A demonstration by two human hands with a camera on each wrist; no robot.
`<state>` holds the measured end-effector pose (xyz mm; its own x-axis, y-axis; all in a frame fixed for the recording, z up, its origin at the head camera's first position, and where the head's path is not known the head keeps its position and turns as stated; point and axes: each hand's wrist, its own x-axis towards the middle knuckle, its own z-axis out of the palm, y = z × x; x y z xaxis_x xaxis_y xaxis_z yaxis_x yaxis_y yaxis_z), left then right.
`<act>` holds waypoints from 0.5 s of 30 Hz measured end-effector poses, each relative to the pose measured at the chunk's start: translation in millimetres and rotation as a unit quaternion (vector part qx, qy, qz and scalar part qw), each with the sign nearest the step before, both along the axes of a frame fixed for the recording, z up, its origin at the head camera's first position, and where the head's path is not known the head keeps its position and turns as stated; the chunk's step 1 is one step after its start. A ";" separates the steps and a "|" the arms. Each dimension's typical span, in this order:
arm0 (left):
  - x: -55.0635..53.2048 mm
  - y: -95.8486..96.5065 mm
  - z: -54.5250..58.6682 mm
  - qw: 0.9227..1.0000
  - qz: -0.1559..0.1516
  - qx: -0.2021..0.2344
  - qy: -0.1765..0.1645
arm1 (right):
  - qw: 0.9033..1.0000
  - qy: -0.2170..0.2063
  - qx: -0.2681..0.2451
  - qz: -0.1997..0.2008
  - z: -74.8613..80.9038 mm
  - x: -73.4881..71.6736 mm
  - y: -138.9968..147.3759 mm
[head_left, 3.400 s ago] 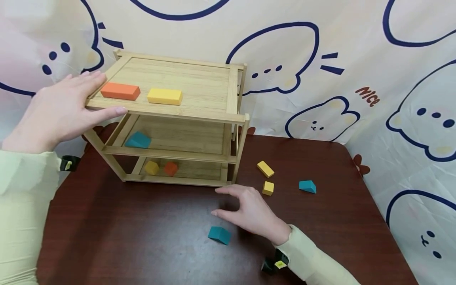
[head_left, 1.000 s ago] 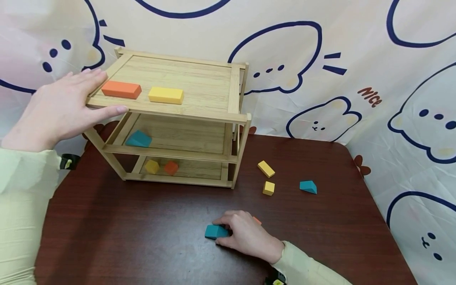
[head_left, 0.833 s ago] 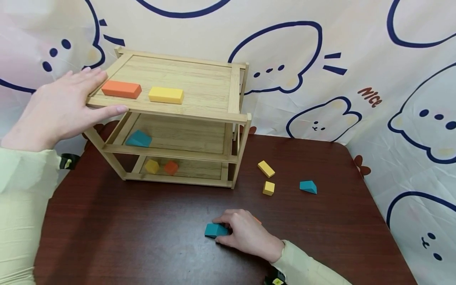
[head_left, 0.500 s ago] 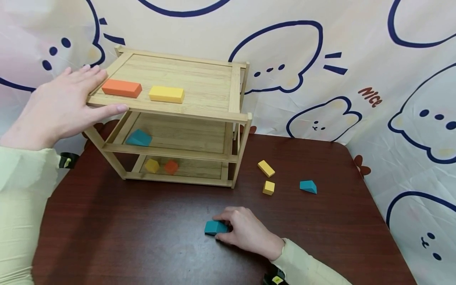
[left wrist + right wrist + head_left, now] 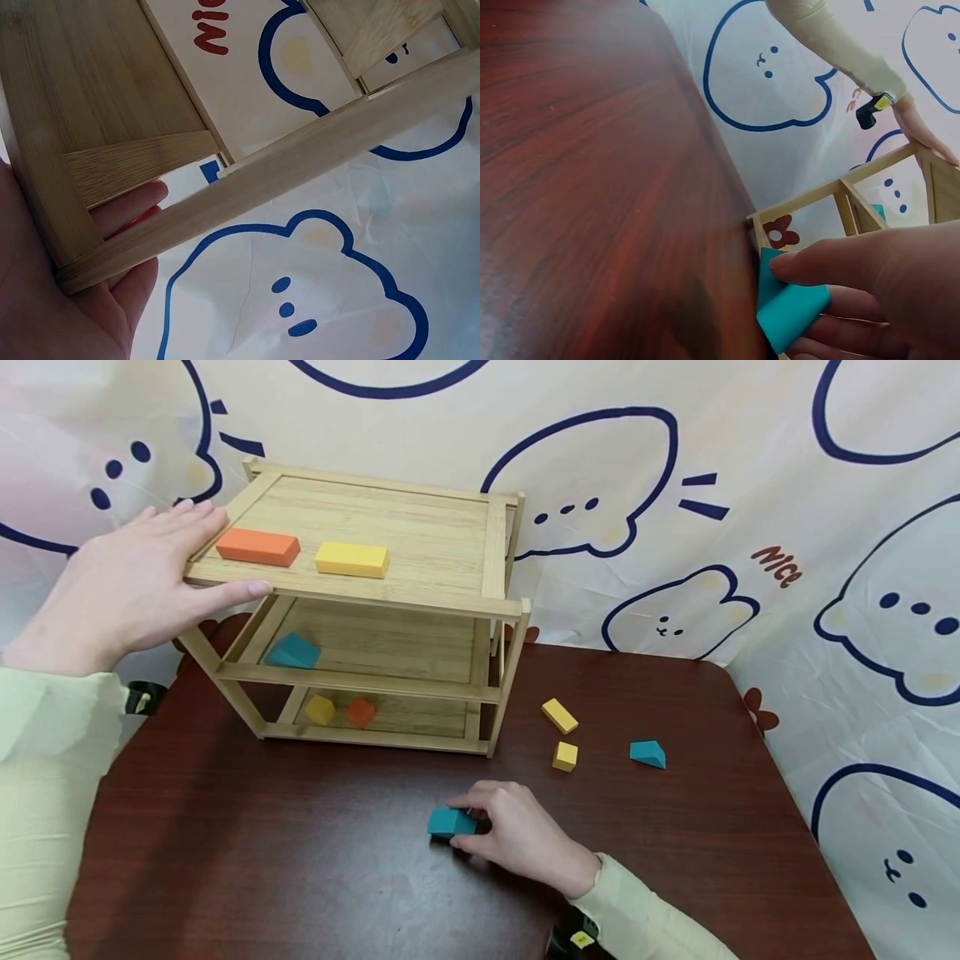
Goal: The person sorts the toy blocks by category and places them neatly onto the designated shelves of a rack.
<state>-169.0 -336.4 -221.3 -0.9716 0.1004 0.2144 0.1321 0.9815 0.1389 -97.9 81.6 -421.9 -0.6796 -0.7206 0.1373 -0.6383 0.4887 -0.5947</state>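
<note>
My right hand (image 5: 517, 827) pinches a teal wooden block (image 5: 450, 821) with a sloping face, between thumb and fingers, close over the dark table. In the right wrist view the thumb lies on one face of this teal block (image 5: 791, 311). My left hand (image 5: 127, 585) rests with straight fingers on the left corner of the three-tier wooden shelf (image 5: 435, 514), thumb along its front edge. An orange block (image 5: 258, 547) and a yellow block (image 5: 352, 559) lie on the top tier near that hand. A teal block (image 5: 293, 650) sits on the middle tier.
The bottom tier holds a small yellow block (image 5: 320, 711) and an orange block (image 5: 361, 713). Right of the shelf, a yellow oblong block (image 5: 559, 716), a yellow cube (image 5: 565, 757) and a teal block (image 5: 648, 754) lie on the table (image 5: 720, 843). A printed cloth (image 5: 585, 460) hangs behind.
My right hand has closed its fingers on the front teal block and moved it slightly toward the shelf. An orange bit seen behind that hand is now hidden. The left hand stays put.
</note>
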 end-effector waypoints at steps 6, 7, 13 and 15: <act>-0.1 -0.1 -0.5 1.000 -0.002 -0.002 0.003 | 1.000 0.003 -0.012 -0.004 4.8 -3.7 -2.4; 0.0 -0.2 -0.6 1.000 -0.004 -0.001 0.004 | 1.000 0.002 -0.014 -0.005 5.7 -4.1 -2.8; 0.9 -0.7 -0.7 1.000 -0.009 0.003 0.010 | 0.999 0.004 -0.029 -0.016 10.3 -6.7 -4.2; 1.0 -0.8 -0.7 1.000 -0.010 0.003 0.011 | 0.999 0.005 -0.031 -0.018 11.1 -7.2 -4.2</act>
